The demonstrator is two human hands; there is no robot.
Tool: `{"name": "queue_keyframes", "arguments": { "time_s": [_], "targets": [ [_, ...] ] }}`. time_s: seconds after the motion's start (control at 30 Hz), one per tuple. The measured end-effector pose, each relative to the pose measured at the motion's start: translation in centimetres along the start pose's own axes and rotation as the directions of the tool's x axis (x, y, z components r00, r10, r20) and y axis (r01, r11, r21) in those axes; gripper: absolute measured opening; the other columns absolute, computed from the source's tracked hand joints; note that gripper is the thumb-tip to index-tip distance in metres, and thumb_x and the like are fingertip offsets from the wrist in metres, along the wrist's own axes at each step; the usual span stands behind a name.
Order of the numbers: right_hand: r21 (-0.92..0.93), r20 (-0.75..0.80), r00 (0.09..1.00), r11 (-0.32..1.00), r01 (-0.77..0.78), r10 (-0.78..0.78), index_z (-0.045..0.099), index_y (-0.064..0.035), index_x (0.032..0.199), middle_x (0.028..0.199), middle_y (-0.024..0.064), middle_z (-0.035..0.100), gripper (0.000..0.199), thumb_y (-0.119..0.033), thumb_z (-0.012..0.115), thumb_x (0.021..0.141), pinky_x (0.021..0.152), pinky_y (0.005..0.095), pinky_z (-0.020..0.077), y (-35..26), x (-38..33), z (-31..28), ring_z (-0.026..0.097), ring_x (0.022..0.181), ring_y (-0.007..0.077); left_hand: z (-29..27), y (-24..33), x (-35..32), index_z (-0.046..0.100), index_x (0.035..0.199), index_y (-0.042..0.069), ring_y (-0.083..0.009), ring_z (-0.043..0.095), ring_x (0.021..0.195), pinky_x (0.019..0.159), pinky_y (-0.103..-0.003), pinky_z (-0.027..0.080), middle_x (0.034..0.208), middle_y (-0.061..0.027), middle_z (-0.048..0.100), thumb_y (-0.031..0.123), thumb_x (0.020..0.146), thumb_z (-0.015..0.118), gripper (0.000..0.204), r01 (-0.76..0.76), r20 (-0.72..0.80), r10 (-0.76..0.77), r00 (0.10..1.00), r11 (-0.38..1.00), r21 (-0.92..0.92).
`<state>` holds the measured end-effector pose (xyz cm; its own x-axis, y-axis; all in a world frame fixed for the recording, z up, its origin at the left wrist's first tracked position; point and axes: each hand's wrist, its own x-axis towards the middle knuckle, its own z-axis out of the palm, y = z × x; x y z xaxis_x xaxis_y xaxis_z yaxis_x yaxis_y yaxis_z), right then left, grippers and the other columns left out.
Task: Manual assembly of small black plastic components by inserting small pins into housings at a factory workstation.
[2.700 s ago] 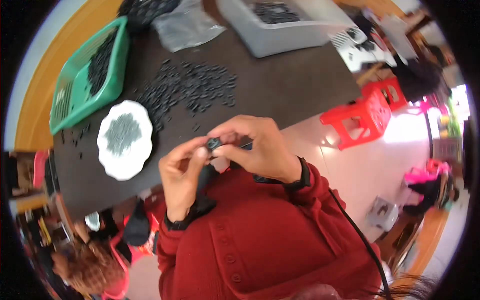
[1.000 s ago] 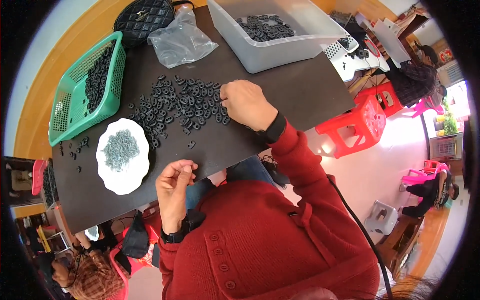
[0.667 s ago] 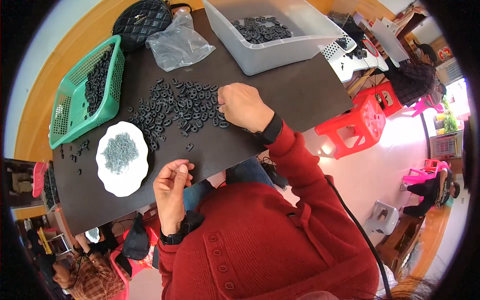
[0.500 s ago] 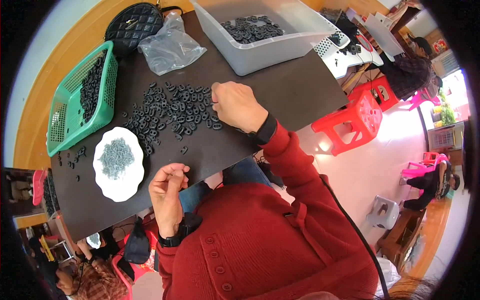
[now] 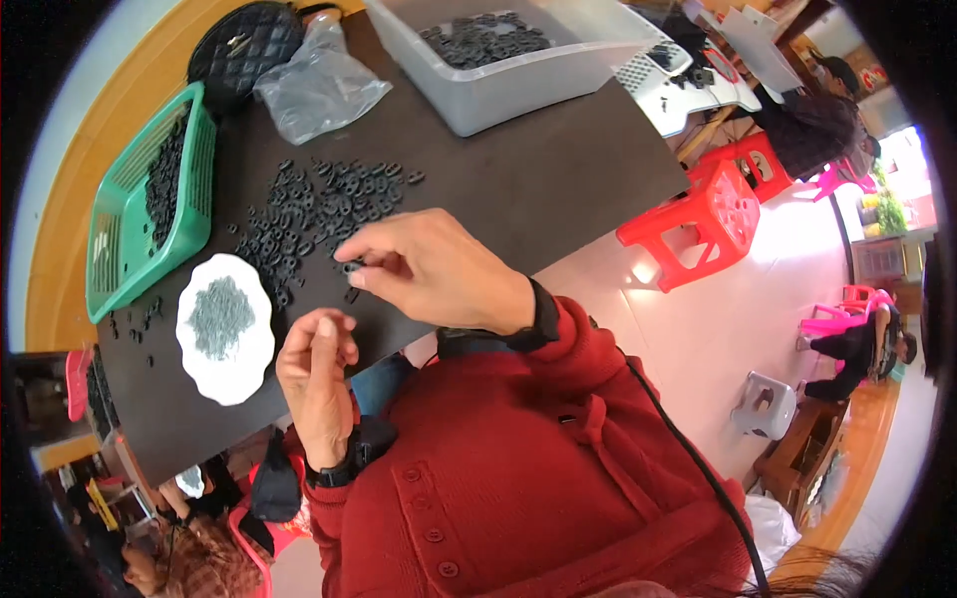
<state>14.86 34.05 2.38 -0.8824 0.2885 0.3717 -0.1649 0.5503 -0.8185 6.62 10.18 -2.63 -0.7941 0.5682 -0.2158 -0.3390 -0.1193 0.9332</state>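
My right hand [image 5: 439, 269] is over the near side of a pile of small black plastic parts [image 5: 344, 189], each with holes through it. Thumb and forefinger pinch one black part [image 5: 350, 267], partly covered by the fingers. Close below it, at the table's near edge, my left hand [image 5: 317, 384] has its thumb pressed to curled fingers; whatever they hold is too small or hidden to name. To the left of that hand, a white scalloped plate [image 5: 227, 386] carries a heap of small grey metal pins [image 5: 221, 317].
A green basket [image 5: 204, 199] with black parts stands at the left. Behind the pile lie a clear plastic bag [image 5: 319, 85] and a black quilted bag [image 5: 244, 50]. A translucent bin [image 5: 538, 95] of black parts sits at the back. Red stools [image 5: 713, 224] and other people are beyond the table.
My right hand has moved from the pile's right side toward my left hand, now with a black part in its fingertips. My left hand stays pinched, shifted slightly left in the picture.
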Motion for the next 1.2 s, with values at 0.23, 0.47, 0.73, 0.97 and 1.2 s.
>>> {"name": "queue_keyframes", "arguments": {
  "time_s": [0.23, 0.47, 0.73, 0.97, 1.2],
  "targets": [
    [0.159, 0.071, 0.940, 0.926, -0.342, 0.335, 0.079, 0.0024, 0.129, 0.106, 0.0055, 0.081, 0.028, -0.004, 0.077, 0.102, 0.090, 0.0268, 0.0591, 1.2, -2.4, -1.8, 0.074, 0.096, 0.0100, 2.6, 1.5, 1.8, 0.074, 0.125, -0.003, -0.0110, 0.065, 0.087, 0.079, -0.027, 0.052, 0.113, -0.0105, 0.079, 0.010, 0.109, 0.068, 0.021, -0.020, 0.008, 0.021, 1.000, 0.998, -0.054],
    [0.237, 0.160, 0.935, 0.907, -0.348, 0.317, 0.077, 0.0038, 0.131, 0.110, 0.0048, 0.080, 0.029, 0.000, 0.077, 0.102, 0.092, 0.0256, 0.0583, 3.8, -1.8, -0.3, 0.072, 0.101, 0.0079, 2.5, 0.5, 3.3, 0.077, 0.129, -0.001, -0.0065, 0.066, 0.088, 0.081, -0.024, 0.052, 0.113, -0.0082, 0.083, 0.016, 0.110, 0.071, 0.026, -0.035, 0.099, 0.023, 0.995, 0.992, 0.121],
    [0.080, 0.216, 0.955, 0.971, -0.227, 0.206, 0.080, 0.0007, 0.128, 0.101, -0.0010, 0.077, 0.030, -0.004, 0.082, 0.098, 0.092, 0.0240, 0.0543, 2.7, -1.4, -1.4, 0.069, 0.098, 0.0065, 2.8, 2.2, 3.6, 0.079, 0.131, 0.003, -0.0058, 0.066, 0.090, 0.082, -0.023, 0.054, 0.113, -0.0050, 0.084, 0.030, 0.109, 0.077, 0.035, -0.085, 0.244, 0.013, 0.970, 0.954, 0.287],
    [0.072, 0.197, 0.942, 0.954, -0.292, 0.273, 0.081, 0.0003, 0.125, 0.103, -0.0001, 0.078, 0.028, -0.007, 0.083, 0.099, 0.093, 0.0240, 0.0541, 4.4, -1.6, -3.2, 0.070, 0.099, 0.0064, 2.1, 2.0, 3.9, 0.081, 0.124, 0.001, -0.0054, 0.068, 0.090, 0.082, -0.022, 0.055, 0.107, -0.0042, 0.083, 0.023, 0.110, 0.077, 0.027, -0.111, 0.211, 0.046, 0.976, 0.945, 0.307],
    [0.342, 0.172, 0.946, 0.884, -0.319, 0.275, 0.079, 0.0011, 0.128, 0.100, 0.0003, 0.078, 0.030, -0.011, 0.084, 0.100, 0.083, 0.0227, 0.0531, 5.6, -1.2, -1.3, 0.067, 0.091, 0.0054, 3.3, 1.1, 3.5, 0.082, 0.119, 0.002, -0.0055, 0.066, 0.088, 0.081, -0.023, 0.054, 0.110, -0.0030, 0.084, 0.012, 0.107, 0.072, 0.018, -0.095, 0.198, 0.067, 0.978, 0.986, 0.139]
  ]
}}
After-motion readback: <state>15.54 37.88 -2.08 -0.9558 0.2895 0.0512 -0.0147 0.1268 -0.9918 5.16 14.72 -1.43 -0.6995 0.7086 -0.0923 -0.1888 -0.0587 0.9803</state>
